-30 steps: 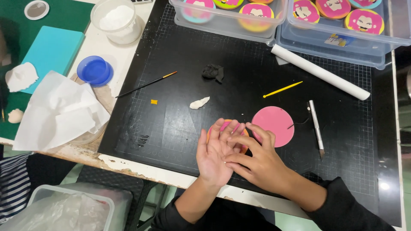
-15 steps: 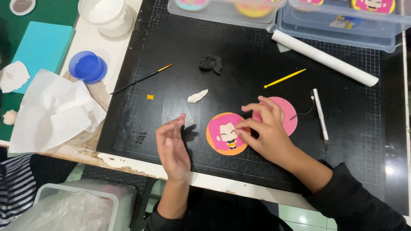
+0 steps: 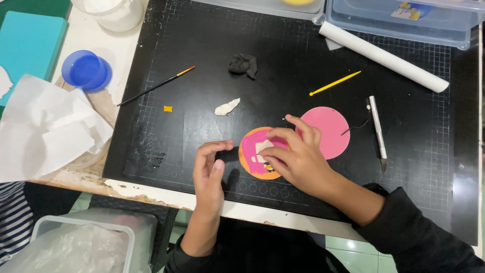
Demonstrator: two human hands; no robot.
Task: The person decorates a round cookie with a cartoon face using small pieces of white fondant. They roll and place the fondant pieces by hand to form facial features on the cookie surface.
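at the near edge of the black cutting mat [image 3: 151, 146], the left hand [image 3: 209, 169] hovers with fingers loosely curled, holding nothing, just left of the orange clay disc [image 3: 258, 154]. the right hand [image 3: 295, 156] rests on that disc, fingertips pressing down on its pink and cream detail; it pins the piece rather than grips it, and i cannot tell whether anything small sits under the fingers. the disc lies flat on the mat, touching or just beside a plain pink disc [image 3: 328, 131] to its right. to do this well, i judge the press should be light and even, so the soft layers bond without smearing, with the left hand steadying the rim. right of the pink disc lies a silver craft knife [image 3: 377, 131]. further off are a white clay scrap [image 3: 226, 107], a tiny orange bit [image 3: 167, 108], a thin paintbrush [image 3: 154, 86], a yellow modelling tool [image 3: 334, 83] and a dark clay lump [image 3: 243, 64]. farthest, a white roller [image 3: 384, 56] lies beside clear plastic boxes [image 3: 394, 23].
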